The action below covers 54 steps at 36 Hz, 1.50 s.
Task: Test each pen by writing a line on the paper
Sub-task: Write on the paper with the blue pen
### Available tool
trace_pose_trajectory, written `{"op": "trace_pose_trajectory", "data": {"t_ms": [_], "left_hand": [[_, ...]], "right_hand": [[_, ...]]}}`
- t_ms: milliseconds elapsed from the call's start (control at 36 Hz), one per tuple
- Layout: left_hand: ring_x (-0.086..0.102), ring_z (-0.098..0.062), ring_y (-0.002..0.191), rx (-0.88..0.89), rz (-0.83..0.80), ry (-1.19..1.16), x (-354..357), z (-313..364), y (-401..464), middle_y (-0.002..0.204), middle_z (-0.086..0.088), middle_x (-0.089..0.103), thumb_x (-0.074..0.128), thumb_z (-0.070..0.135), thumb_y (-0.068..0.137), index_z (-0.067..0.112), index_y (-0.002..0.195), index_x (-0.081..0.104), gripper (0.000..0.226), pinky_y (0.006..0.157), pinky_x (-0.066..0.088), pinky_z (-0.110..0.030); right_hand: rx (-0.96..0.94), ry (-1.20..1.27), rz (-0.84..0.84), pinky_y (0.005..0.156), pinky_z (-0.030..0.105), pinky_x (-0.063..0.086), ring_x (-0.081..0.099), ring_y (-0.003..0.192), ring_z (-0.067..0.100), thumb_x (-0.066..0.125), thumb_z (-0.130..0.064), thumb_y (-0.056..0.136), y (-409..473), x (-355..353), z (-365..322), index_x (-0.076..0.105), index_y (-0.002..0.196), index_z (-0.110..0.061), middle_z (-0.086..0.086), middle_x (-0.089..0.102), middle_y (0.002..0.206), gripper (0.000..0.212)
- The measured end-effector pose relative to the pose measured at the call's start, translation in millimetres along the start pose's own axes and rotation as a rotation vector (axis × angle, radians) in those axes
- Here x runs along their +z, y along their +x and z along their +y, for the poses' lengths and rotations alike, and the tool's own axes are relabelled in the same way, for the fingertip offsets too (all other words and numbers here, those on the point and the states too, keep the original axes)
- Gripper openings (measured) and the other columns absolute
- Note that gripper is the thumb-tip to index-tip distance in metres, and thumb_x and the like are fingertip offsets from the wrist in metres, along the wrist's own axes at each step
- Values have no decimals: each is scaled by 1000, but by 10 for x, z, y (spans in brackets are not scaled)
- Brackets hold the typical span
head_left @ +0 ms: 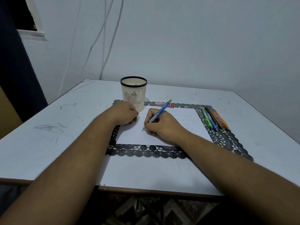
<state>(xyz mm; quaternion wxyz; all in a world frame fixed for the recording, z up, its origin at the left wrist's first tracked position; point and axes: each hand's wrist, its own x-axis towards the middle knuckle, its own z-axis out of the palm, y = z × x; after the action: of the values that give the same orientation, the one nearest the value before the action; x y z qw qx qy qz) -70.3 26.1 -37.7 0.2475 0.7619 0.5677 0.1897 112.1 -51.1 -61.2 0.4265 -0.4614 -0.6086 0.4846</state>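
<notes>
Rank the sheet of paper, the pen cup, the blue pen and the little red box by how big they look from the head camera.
1. Paper
2. Pen cup
3. Blue pen, partly hidden in the right hand, so unsure
4. Red box, also partly hidden

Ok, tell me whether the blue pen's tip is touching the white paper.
Cannot tell: in the head view, the right hand hides the blue pen tip over the white paper.

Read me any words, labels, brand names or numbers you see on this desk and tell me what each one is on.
Nothing here reads clearly.
Red box behind the paper: a white label band with print, too small and blurred to read.
Paper: faint handwritten lines near the far right, too pale to make out.
Blue pen in the right hand: no legible marking.
Pens lying at the right: any print is too small.
</notes>
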Motion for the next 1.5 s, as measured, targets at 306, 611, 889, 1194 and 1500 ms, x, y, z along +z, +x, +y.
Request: {"op": "trace_pose_trajectory", "data": {"t_ms": [306,611,889,1194,1500], "left_hand": [[72,-24,79,6,-1,12,-6,3,-16,76,-6,75,60,25,95,13,70,75,32,84,60,-46],[71,-18,77,4,-2,20,-1,-5,-9,74,-1,75,60,23,95,17,69,76,31,86,60,-44],[68,-18,80,17,5,45,4,24,-26,77,-1,73,60,23,96,17,69,74,31,86,58,-41],[68,-20,82,13,9,53,6,22,-20,80,-2,73,62,25,95,16,70,75,29,87,58,-45],[67,-20,84,10,3,78,3,31,-27,85,-3,72,60,25,96,15,75,76,28,89,58,-45]], "right_hand": [[8,-29,15,62,29,50,53,65,20,65,7,85,-9,-4,-7,61,69,-15,15,58,74,28],[5,-17,43,64,28,51,55,68,19,64,7,88,-47,-87,-7,62,70,-16,8,61,72,30],[-1,-89,66,66,32,51,54,67,18,66,0,84,-13,-62,13,61,68,-20,8,59,71,26],[-26,-164,43,71,36,55,57,70,17,66,2,87,-60,-54,-25,61,69,-18,10,60,73,27],[-12,-189,30,72,40,52,54,70,19,67,-1,85,-79,-69,-37,59,69,-17,12,58,73,25]]}}
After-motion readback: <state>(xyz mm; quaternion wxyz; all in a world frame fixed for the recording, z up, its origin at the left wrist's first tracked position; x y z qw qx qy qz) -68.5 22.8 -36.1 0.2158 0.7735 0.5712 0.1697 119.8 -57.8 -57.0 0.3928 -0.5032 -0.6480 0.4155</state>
